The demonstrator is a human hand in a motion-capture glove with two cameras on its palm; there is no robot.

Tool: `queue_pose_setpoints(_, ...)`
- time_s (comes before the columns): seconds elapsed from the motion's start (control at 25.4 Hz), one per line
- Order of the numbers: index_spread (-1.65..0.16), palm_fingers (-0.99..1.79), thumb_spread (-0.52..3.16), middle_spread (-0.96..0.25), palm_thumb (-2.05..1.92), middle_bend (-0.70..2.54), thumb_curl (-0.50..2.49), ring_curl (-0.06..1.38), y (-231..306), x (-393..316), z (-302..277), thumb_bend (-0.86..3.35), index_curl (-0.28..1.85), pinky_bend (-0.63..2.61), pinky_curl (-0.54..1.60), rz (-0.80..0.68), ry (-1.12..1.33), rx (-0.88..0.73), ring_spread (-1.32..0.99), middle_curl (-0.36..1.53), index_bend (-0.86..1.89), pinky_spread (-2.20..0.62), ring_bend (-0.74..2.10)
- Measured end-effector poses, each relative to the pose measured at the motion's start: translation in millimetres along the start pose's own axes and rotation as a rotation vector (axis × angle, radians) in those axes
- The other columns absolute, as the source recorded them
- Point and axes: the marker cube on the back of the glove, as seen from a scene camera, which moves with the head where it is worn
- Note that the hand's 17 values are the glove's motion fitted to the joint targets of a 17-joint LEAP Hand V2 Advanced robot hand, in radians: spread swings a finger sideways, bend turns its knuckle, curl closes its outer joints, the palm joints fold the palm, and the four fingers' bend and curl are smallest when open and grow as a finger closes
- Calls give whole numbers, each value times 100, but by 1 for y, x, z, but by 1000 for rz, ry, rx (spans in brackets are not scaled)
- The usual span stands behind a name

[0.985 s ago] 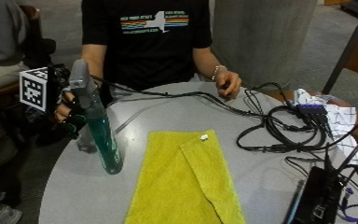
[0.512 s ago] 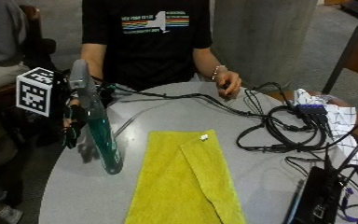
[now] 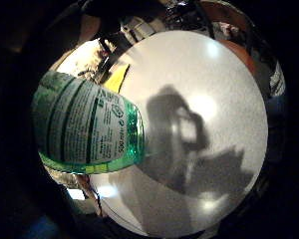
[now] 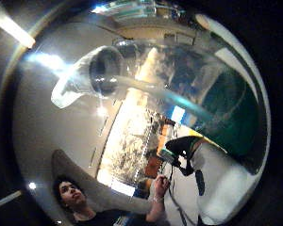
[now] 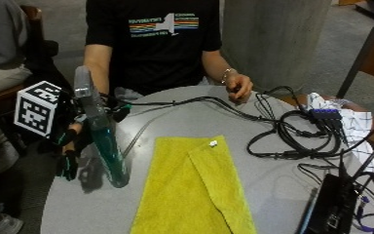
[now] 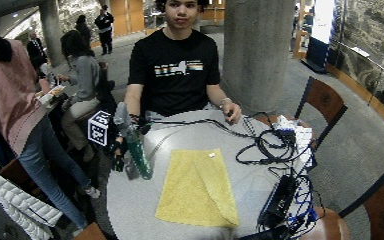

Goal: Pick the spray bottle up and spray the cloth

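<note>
outside view, hand: the gloved right hand (image 5: 69, 141) is wrapped round the upper part of the spray bottle (image 5: 102, 146), fingers curled onto it. The bottle leans, its base down by the table's left edge, nozzle end up.
outside view, cloth: the yellow cloth (image 5: 190, 195) lies flat just right of the bottle, one flap folded over, a small white tag near its far edge. Not touching the bottle as far as I can see.
outside view, room: bare grey table (image 5: 193, 122) between bottle and cloth, and on the far side of the cloth. The bottle sits pretty close to the left rim.
outside view, clutter: black cables (image 5: 297, 134) loop over the right half, with a black device (image 5: 329, 207) at the near right. The bare left hand (image 5: 239, 87) rests at the far edge.
wide outside view: same layout, with a checked white cloth (image 6: 297, 134) at the far right edge.
little finger side palm view: the bottle's green labelled body fills one side, close to the palm, table top beyond it.
thumb side palm view: the clear upper part and dip tube are right up against the camera; can't make out fingers here.
</note>
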Motion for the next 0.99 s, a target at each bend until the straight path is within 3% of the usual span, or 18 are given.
queue_pose_setpoints(0.43,-38,18,81,10,65,30,37,31,-46,11,29,-4,17,64,38,31,-20,-37,10,40,10,35,29)
queue_pose_setpoints(0.59,-40,31,81,10,70,17,38,28,-52,11,36,-1,26,58,36,71,-132,-49,11,36,39,37,18)
queue_pose_setpoints(0.63,-35,43,82,9,79,14,40,26,-52,10,37,4,34,52,34,77,-159,-50,11,34,63,37,12)
queue_pose_setpoints(0.67,-33,54,82,8,84,16,41,25,-53,10,38,6,34,49,33,78,-177,-50,12,34,67,37,15)
queue_pose_setpoints(0.79,-28,92,78,4,98,31,46,29,-53,9,39,12,30,44,30,56,-178,-42,6,38,45,33,39)
queue_pose_setpoints(0.99,-23,97,69,1,104,30,50,34,-50,1,39,10,35,42,32,8,-126,-67,2,41,36,30,43)
